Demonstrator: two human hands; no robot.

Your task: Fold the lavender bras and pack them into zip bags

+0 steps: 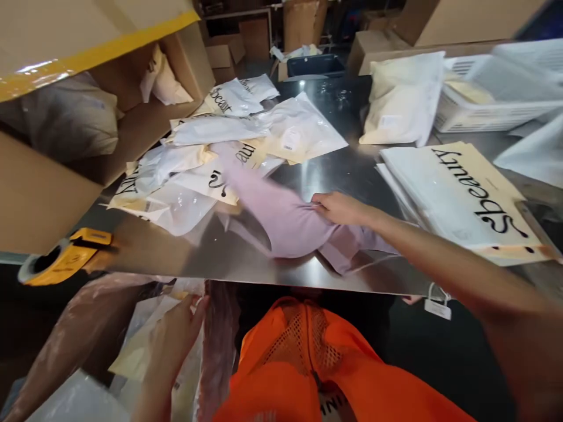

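Observation:
A lavender bra (pixel 292 228) is stretched over the metal table, its left part blurred by motion. My right hand (pixel 338 208) is closed on its upper edge, near the middle. A white tag (pixel 437 308) hangs at the table's front edge, below my right forearm. Below the table edge on the left, my left hand (pixel 178 331) has its fingers curled together beside a packet (pixel 143 334) in a large pinkish plastic bag (pixel 70 346). What those fingers hold, if anything, is hidden. Several white and cream plastic packets (pixel 189 202) lie beyond the bra.
An open cardboard box (pixel 48 193) with packets inside stands on the left. Near it lies a yellow tape dispenser (pixel 70 258). On the right are a stack of flat printed bags (pixel 461 199), a filled packet (pixel 402 99) and white plastic baskets (pixel 497 111). A dark bin (pixel 314 65) stands behind.

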